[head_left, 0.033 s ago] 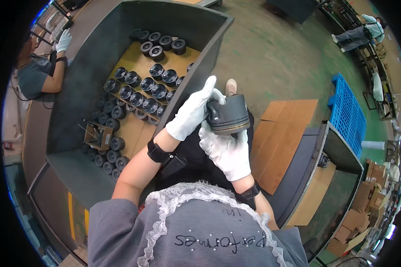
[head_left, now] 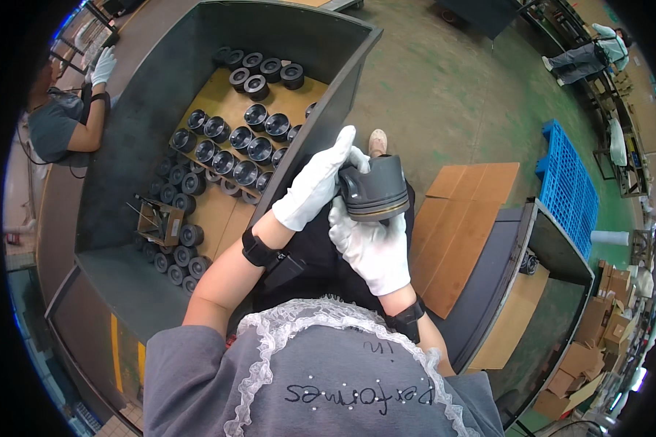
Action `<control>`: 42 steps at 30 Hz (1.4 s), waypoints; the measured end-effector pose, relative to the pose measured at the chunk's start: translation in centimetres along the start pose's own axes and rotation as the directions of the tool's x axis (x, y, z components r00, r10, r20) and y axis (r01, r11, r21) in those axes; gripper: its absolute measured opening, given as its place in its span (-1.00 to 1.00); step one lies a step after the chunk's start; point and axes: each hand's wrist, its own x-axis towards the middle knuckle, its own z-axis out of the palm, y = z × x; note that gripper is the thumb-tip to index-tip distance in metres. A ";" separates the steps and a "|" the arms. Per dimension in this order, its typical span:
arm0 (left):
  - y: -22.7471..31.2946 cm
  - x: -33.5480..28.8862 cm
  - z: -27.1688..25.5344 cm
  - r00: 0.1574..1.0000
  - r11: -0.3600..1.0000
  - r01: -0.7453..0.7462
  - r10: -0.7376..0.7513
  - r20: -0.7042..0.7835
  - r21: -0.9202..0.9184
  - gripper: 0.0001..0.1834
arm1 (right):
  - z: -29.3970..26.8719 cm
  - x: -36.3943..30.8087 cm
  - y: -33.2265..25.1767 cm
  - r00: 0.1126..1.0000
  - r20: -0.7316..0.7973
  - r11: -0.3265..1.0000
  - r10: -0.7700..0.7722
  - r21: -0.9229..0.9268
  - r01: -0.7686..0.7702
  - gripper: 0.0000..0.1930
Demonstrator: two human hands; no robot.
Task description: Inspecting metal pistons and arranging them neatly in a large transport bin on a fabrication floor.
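Piston [head_left: 375, 191]: dark grey, held between both hands above the lap, just right of the large bin
Left hand [head_left: 315, 183]: white-gloved, fingers holding the piston's left side
Right hand [head_left: 372, 251]: gloved, cupped under the piston, supporting it
Large bin [head_left: 291, 40]: grey-walled, with rows of pistons [head_left: 259, 149] on a brown sheet [head_left: 217, 96] and more below
Floor [head_left: 434, 95]: worn green-grey, a flattened cardboard [head_left: 463, 233] and blue pallet [head_left: 570, 191] at right
Room: gloved co-worker [head_left: 65, 131] beyond the bin, another person [head_left: 611, 49] far right
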 end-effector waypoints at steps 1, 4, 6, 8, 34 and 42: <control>-0.2 0.1 0.8 0.995 0.997 -0.061 0.064 -0.072 0.038 -0.28 | 0.5 0.0 -0.1 1.000 0.004 1.000 -0.013 0.013 0.013 -0.18; -0.7 0.3 0.7 0.998 1.000 -0.007 0.005 -0.065 -0.028 -0.28 | 1.0 -0.2 -0.9 1.000 -0.001 1.000 0.016 -0.010 -0.016 -0.20; -0.9 0.4 1.0 0.996 0.995 -0.002 -0.006 -0.087 -0.099 -0.32 | 1.6 -0.1 -0.8 1.000 -0.020 1.000 0.011 -0.007 -0.011 -0.21; -1.6 0.7 0.9 0.994 0.991 -0.090 0.083 -0.077 -0.094 -0.31 | 2.0 0.1 -0.9 0.999 -0.037 1.000 -0.012 0.005 0.012 -0.22; -6.8 -1.0 -0.1 0.975 0.751 0.014 0.135 0.175 -0.660 -0.21 | -0.7 0.8 0.1 0.508 0.669 -0.675 -0.543 -0.708 0.210 0.21; -9.6 -1.0 -0.9 0.992 0.675 0.128 -0.073 0.107 -0.727 -0.52 | 0.0 0.7 1.8 0.447 0.835 -0.941 -0.321 -0.336 -0.047 0.22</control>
